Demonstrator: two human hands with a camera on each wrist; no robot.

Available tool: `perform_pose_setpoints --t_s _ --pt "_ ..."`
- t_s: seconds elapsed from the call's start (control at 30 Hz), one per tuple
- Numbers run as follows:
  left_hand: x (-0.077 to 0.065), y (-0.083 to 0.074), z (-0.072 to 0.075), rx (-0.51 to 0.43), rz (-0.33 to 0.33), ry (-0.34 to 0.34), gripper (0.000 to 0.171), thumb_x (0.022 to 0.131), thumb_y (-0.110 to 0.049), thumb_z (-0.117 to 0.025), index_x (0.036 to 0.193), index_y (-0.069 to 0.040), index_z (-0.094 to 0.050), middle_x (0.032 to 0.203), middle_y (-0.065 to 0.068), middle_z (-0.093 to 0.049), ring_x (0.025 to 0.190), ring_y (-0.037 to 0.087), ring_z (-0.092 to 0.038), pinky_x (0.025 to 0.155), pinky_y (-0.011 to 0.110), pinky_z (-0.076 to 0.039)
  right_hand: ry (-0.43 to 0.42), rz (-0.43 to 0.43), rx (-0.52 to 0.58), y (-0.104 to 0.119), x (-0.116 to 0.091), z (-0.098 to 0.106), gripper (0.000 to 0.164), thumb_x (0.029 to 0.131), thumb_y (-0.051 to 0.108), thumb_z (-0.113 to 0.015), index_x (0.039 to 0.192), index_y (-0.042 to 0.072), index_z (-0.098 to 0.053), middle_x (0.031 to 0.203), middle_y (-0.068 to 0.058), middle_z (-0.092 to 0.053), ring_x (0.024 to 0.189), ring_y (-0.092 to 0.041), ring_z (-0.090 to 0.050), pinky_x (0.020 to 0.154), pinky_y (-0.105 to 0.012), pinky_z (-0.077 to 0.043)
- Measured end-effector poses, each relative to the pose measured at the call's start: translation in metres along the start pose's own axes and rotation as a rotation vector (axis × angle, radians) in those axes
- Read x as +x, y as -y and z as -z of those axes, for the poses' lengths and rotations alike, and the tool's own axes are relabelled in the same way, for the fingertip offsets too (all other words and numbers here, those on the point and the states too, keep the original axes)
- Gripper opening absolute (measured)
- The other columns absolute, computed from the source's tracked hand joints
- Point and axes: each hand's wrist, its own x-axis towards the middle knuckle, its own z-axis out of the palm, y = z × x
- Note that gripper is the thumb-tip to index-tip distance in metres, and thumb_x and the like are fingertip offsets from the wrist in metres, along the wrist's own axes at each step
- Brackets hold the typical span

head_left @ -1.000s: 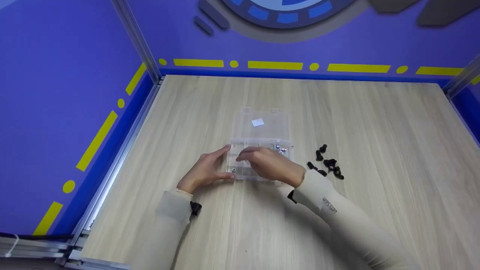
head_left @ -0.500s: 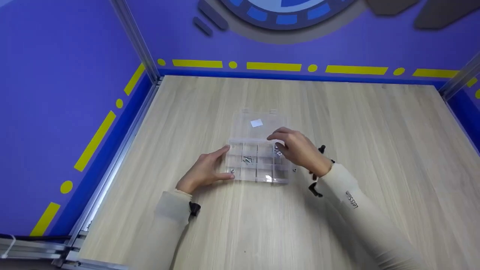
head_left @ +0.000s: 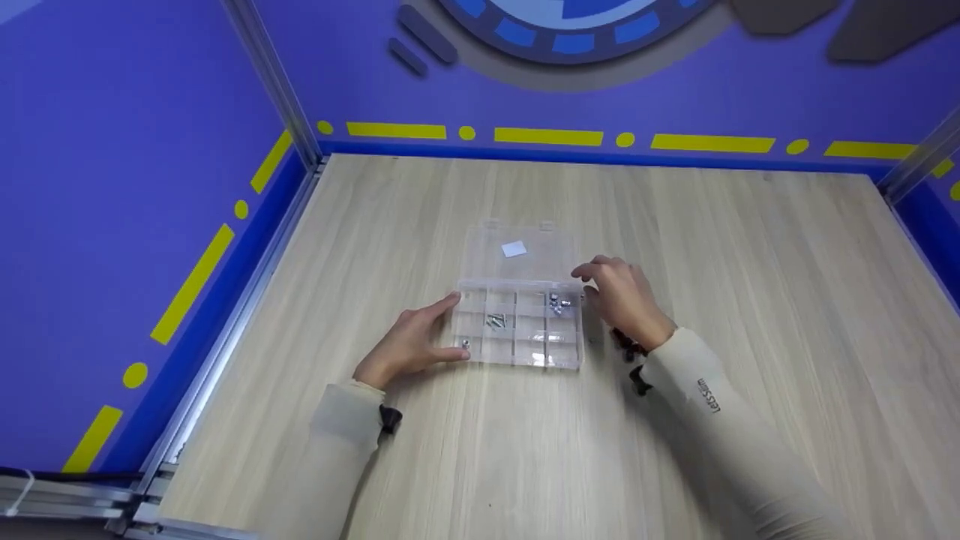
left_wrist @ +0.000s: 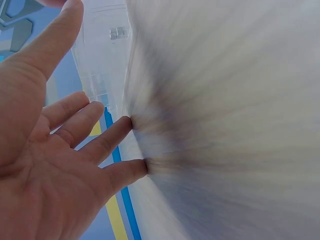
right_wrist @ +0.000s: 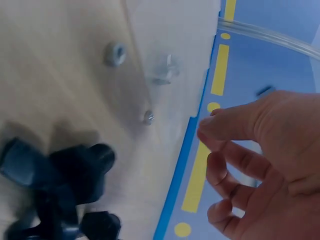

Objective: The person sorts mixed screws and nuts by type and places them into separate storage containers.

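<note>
A clear plastic compartment box (head_left: 531,365) lies on the table with its lid (head_left: 484,262) folded back. Small screws (head_left: 496,322) lie in a middle compartment, shiny nuts (head_left: 556,302) in the back right one, and a small metal piece (head_left: 466,344) in the front left one. My left hand (head_left: 409,341) touches the box's left side, thumb and forefinger spread apart. Just right of the box's back corner hovers my right hand (head_left: 622,296), fingers bent loosely, with nothing visible in them. A loose nut (right_wrist: 115,54) and a smaller metal piece (right_wrist: 149,117) lie beside the box.
Several black knob-like parts (right_wrist: 77,172) lie on the table, partly hidden under the right forearm in the head view. A white label (head_left: 514,248) shows on the lid. Blue panels (head_left: 570,90) stand behind the wooden table (head_left: 420,210) and at its left.
My right hand has moved from over the left-hand compartments, across the back right one, to outside the box's right edge. The screws have come into view. My left hand has stayed put.
</note>
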Motion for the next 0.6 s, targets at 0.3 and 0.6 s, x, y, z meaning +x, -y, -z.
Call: perform_pose_setpoints --t_s 0.3,0.6 --pt "0.001 0.001 0.001 0.006 -0.019 -0.001 0.098 0.079 -0.036 -0.091 0.159 -0.010 -0.039 0.162 0.008 -0.039 0.148 0.023 -0.037 0.122 0.036 -0.030 0.080 -0.092 -0.044 -0.009 -0.003 -0.007 0.016 0.086 -0.004 -0.071 0.097 0.002 -0.081 0.091 -0.012 -0.077 0.080 -0.033 -0.070 0.067 -0.053 -0.050" --pt "0.000 0.001 0.000 0.008 -0.033 -0.008 0.096 0.080 -0.034 -0.090 0.158 -0.007 -0.041 0.160 0.011 -0.041 0.147 0.026 -0.039 0.122 0.039 -0.031 0.093 -0.097 -0.091 -0.011 -0.001 -0.016 0.015 0.086 -0.003 -0.067 0.080 0.006 -0.077 0.077 -0.007 -0.072 0.064 -0.026 -0.059 0.058 -0.050 -0.043"
